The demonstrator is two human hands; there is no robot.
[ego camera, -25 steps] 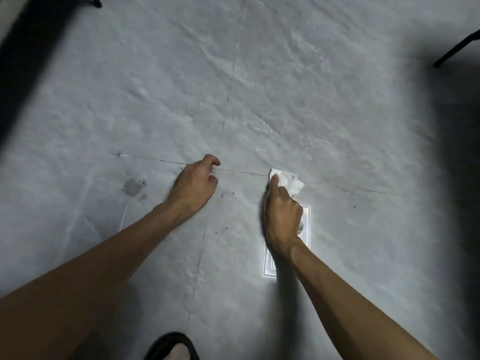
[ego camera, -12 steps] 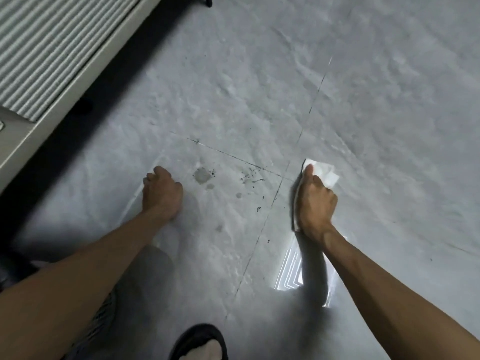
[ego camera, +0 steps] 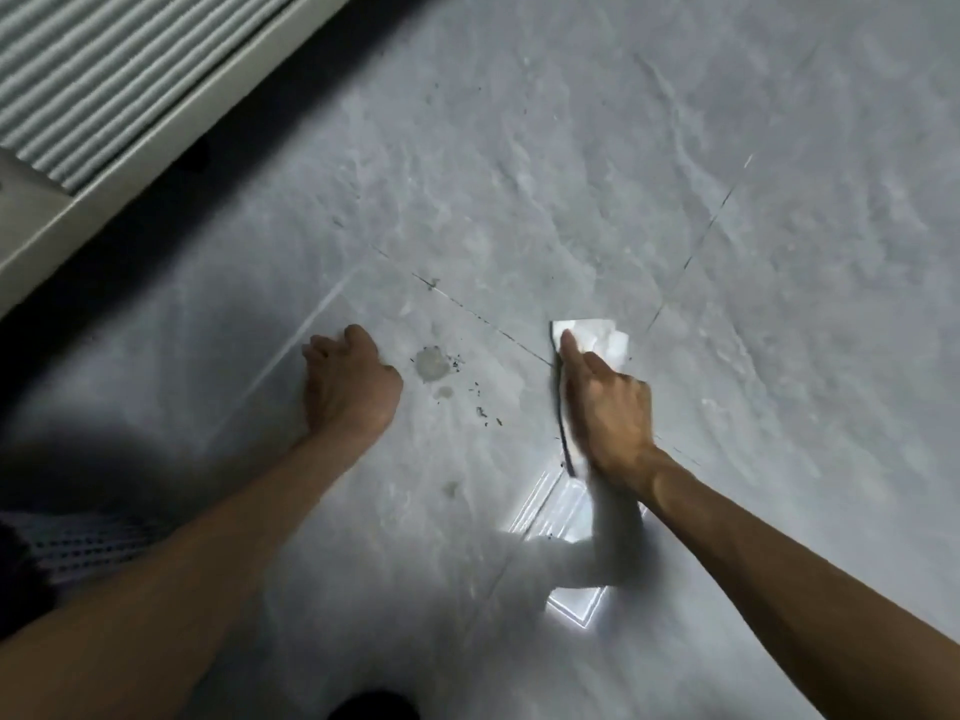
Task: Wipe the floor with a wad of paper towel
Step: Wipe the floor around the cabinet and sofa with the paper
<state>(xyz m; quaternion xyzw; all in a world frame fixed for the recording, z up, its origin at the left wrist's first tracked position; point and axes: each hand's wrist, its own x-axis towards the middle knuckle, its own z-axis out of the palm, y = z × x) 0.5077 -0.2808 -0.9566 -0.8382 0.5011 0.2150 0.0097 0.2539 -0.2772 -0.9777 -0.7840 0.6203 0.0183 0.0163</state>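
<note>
- The floor is grey marbled tile with thin dark joints crossing it.
- A white ribbed unit fills the upper left corner, with a band of dark shadow along its edge.
- The left hand rests on the floor with its fingers curled under, holding nothing.
- The right hand presses on the wad of paper towel, forefinger stretched along it and the other fingers bent down over it.
- A bright rectangular reflection lies just behind the right wrist.
- The wad sits on the floor beside a tile joint, its white front edge showing past the fingertips.
- A pale grey stain lies between the hands, nearer the left.
- Small dark specks are scattered beside the stain.
</note>
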